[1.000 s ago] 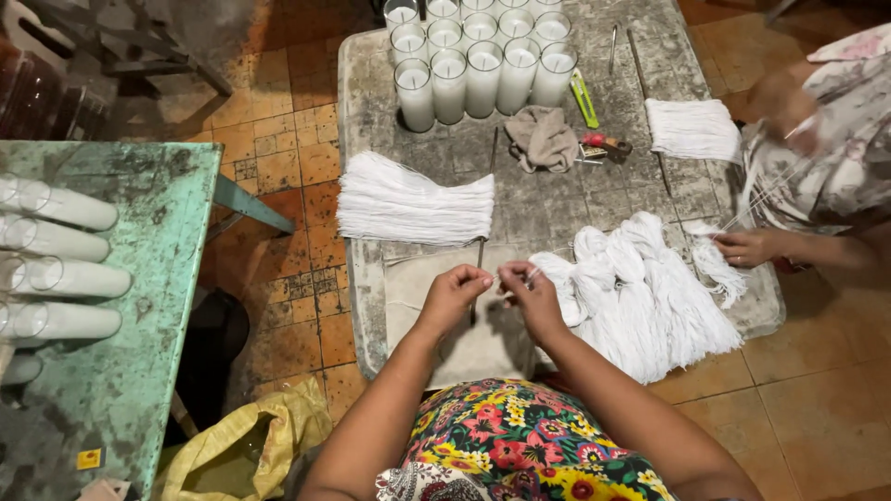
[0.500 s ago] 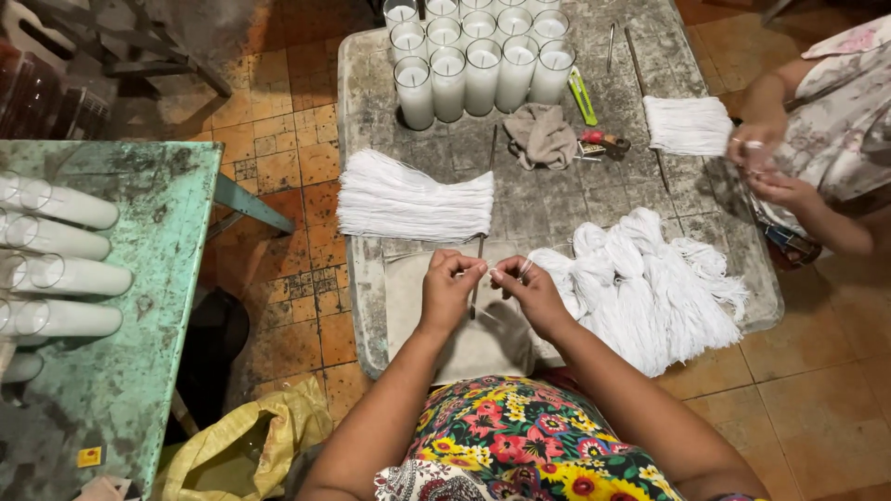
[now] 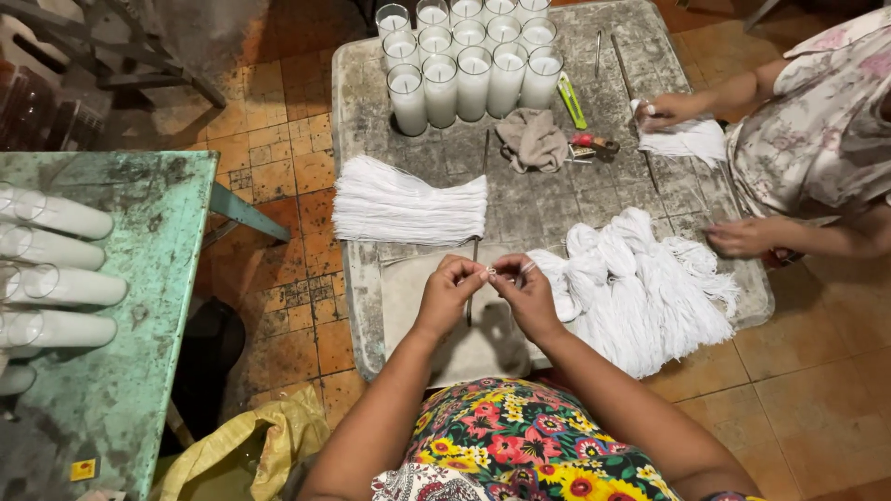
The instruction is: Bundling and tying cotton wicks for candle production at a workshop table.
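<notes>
Your left hand [image 3: 448,295] and right hand [image 3: 525,295] meet fingertip to fingertip over the pale cloth [image 3: 436,315] at the near edge of the grey stone slab [image 3: 357,139]. Both are pinched on a single white string [image 3: 490,273] stretched between them; it's thin and short from here, so can't tell if there's a knot or a metal tab on it.

Progress, judging from how things lie now:
- Done side, prob: the flat stack of cut white strings [image 3: 408,204], laid even and straight just beyond your hands, to the left. It's a thick stack, so a good share looks finished.
- Left to do: the big loose heap of white strings [image 3: 640,288] touching your right wrist area, still looped and tangled, bigger than the neat stack. I'd say you're under halfway.
- A thin metal rod [image 3: 479,223] lies across the slab w/ its near end under your hands.
- Glass candles [image 3: 469,70], filled w/ white wax, stand in rows at the far end; more glass candles [image 3: 56,269] lie on their sides on the green table [image 3: 139,306] to your left.

A co-worker sits at the right: one hand [image 3: 664,109] on a smaller white bundle [image 3: 687,141], the other hand [image 3: 742,237] resting near the heap. Rag [image 3: 532,139], green cutter [image 3: 571,100] and a small red tool [image 3: 589,141] lie mid-slab, untouched
</notes>
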